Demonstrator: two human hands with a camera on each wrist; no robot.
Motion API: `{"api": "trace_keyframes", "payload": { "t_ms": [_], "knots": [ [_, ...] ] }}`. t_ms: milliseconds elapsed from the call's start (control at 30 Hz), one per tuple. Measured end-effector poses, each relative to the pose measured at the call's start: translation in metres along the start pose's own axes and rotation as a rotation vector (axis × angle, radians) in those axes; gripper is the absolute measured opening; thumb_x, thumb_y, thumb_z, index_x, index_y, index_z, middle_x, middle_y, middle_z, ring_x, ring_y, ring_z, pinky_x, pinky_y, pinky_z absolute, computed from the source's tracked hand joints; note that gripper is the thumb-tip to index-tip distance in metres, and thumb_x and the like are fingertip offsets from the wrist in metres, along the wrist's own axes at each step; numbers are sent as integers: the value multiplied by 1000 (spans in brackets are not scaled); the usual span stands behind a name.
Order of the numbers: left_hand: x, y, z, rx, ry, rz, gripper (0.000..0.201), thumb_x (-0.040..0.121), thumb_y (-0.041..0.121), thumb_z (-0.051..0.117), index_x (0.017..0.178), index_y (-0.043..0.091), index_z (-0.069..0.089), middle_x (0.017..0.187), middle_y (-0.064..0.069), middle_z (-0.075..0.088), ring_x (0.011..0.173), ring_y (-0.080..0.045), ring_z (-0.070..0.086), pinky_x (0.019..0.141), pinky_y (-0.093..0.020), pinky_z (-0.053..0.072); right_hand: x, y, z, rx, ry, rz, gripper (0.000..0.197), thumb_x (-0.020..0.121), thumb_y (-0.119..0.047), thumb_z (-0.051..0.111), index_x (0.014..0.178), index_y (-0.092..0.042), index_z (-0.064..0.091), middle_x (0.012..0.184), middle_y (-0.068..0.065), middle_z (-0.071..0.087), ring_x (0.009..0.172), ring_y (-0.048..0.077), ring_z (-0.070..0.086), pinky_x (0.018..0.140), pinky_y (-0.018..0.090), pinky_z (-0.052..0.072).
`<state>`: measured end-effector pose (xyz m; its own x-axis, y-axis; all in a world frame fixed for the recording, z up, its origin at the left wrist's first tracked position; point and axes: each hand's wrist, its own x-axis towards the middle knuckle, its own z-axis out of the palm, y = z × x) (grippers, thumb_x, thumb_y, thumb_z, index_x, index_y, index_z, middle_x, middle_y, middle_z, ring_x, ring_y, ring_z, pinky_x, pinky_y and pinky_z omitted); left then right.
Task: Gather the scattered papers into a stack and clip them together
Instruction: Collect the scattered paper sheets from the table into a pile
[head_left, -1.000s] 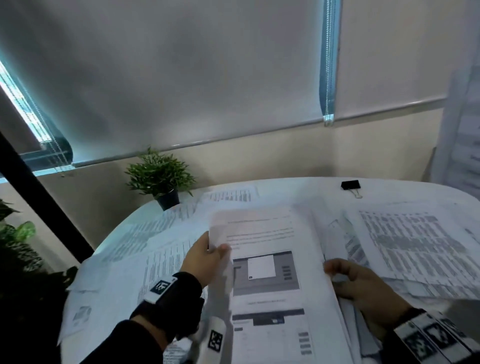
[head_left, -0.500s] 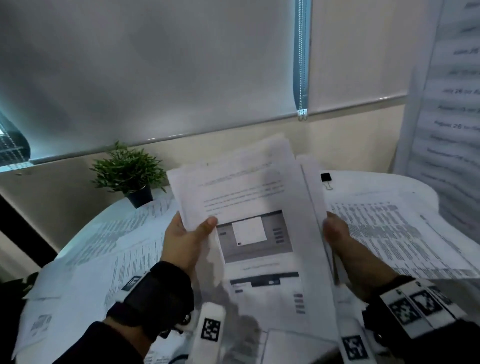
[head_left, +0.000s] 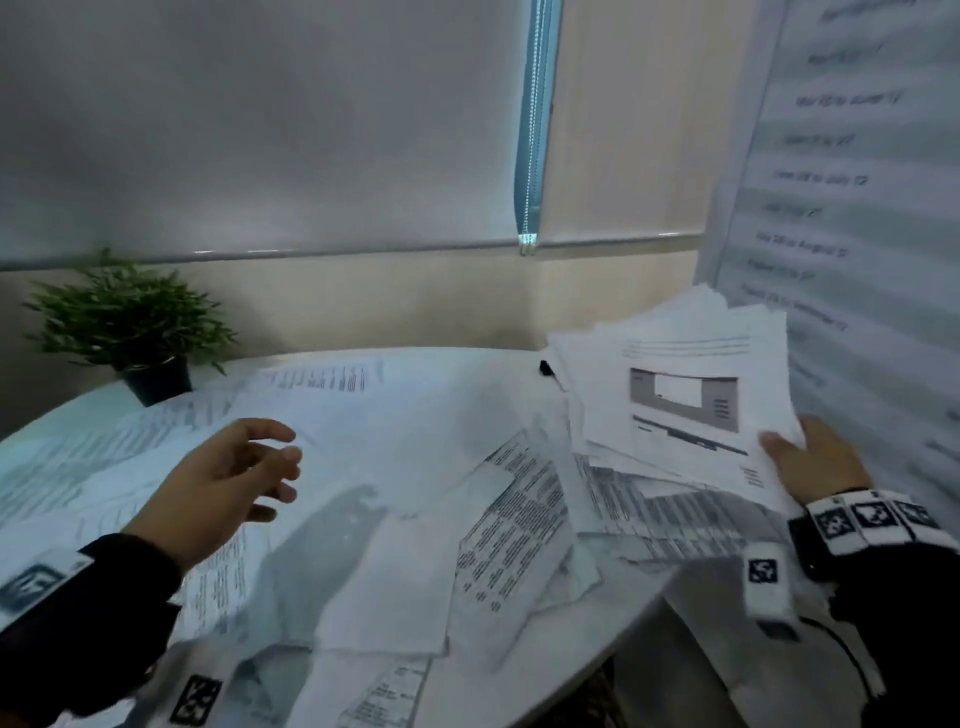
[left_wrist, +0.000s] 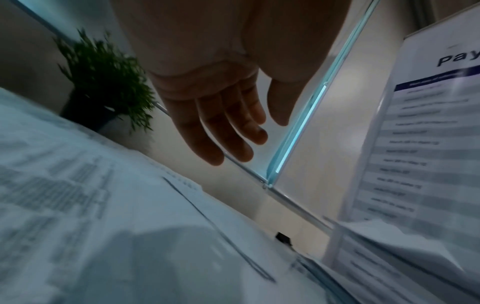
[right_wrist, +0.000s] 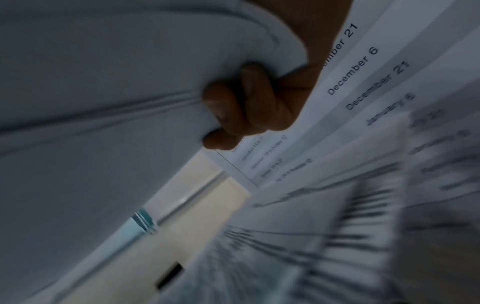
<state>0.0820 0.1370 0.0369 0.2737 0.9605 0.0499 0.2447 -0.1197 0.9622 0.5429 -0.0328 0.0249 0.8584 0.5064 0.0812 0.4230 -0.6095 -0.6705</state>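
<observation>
Stack of papers (head_left: 670, 384): an uneven sheaf, top sheet printed with a grey screenshot, lifted above the table and held at its near right corner by the right hand (head_left: 815, 462), whose fingers (right_wrist: 241, 102) are curled under the sheets with the thumb laid on top. Scattered papers (head_left: 395, 467): loose overlapping printed sheets, spread over the white table (head_left: 587, 649) beneath and to the left of that hand. Binder clip (head_left: 545, 368): black, partly hidden behind the stack's far left edge, well beyond the left hand (head_left: 228, 478). Left hand: empty, fingers loosely spread, hovering over the scattered sheets. Potted plant (head_left: 130, 322): set beyond the left hand. Printed schedule sheet (head_left: 852, 208): seen upright beyond the right hand.
</observation>
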Motion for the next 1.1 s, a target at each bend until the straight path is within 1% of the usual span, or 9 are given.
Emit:
{"api": "trace_keyframes", "payload": {
  "t_ms": [133,233,333,433,533,700,800,967,1100],
  "knots": [
    [2,-19,-36,164,6,-15,23,92,8,59,82,29,65,71,-6,69,72,-34,63,67,-35,48,10,27,20,-173,-113,-16,53,95,-23,53,140,1,37,148,22,34,135,38,33,109,42,24],
    [0,-35,-53,347,-16,-2,30,90,13,62,79,40,63,72,6,71,69,-27,68,65,-33,49,8,37,29,-287,-132,12,57,90,-28,60,136,0,43,139,25,45,127,39,43,107,43,32],
    [-4,-43,-65,555,-21,28,18,87,23,66,81,39,62,73,8,71,65,-12,68,65,-33,50,3,33,29,-380,-161,103,60,88,-31,62,135,-1,41,139,22,46,124,37,47,100,40,38],
    [-10,-40,-65,705,-61,11,11,88,27,65,86,36,59,83,6,69,72,-12,66,65,-25,48,-11,1,20,-478,-119,100,61,90,-41,56,139,-11,36,141,20,42,124,37,45,101,44,38],
    [-7,-35,-52,842,-149,-1,5,91,32,61,93,31,56,87,10,62,76,-8,61,62,-19,43,-43,-40,28,-208,-159,-77,46,89,-38,57,130,-19,47,129,16,53,114,37,51,98,47,40],
    [17,-31,-2,1024,-265,21,20,93,38,56,109,27,57,99,7,63,93,-16,61,84,-31,51,-112,-79,79,-110,-295,-321,26,89,-38,57,113,-29,56,103,-1,60,102,25,56,94,43,43],
    [30,-30,34,1091,-297,40,33,89,35,60,120,28,53,120,4,59,107,-19,58,92,-35,48,-136,-86,97,-98,-313,-401,23,89,-33,57,111,-30,58,103,-2,61,97,22,56,91,42,45],
    [45,-25,79,1223,-495,202,69,85,6,60,143,32,34,148,3,30,126,-25,48,98,-43,46,-148,-91,107,-160,-431,-464,28,91,-35,52,119,-31,54,113,-1,59,104,18,56,95,35,43],
    [60,-20,94,1419,-570,263,52,92,16,54,141,28,43,146,-2,42,133,-24,43,105,-40,40,-160,-92,115,-204,-585,-495,31,91,-43,47,121,-37,49,123,-5,55,111,16,53,97,34,42]
  ]
}}
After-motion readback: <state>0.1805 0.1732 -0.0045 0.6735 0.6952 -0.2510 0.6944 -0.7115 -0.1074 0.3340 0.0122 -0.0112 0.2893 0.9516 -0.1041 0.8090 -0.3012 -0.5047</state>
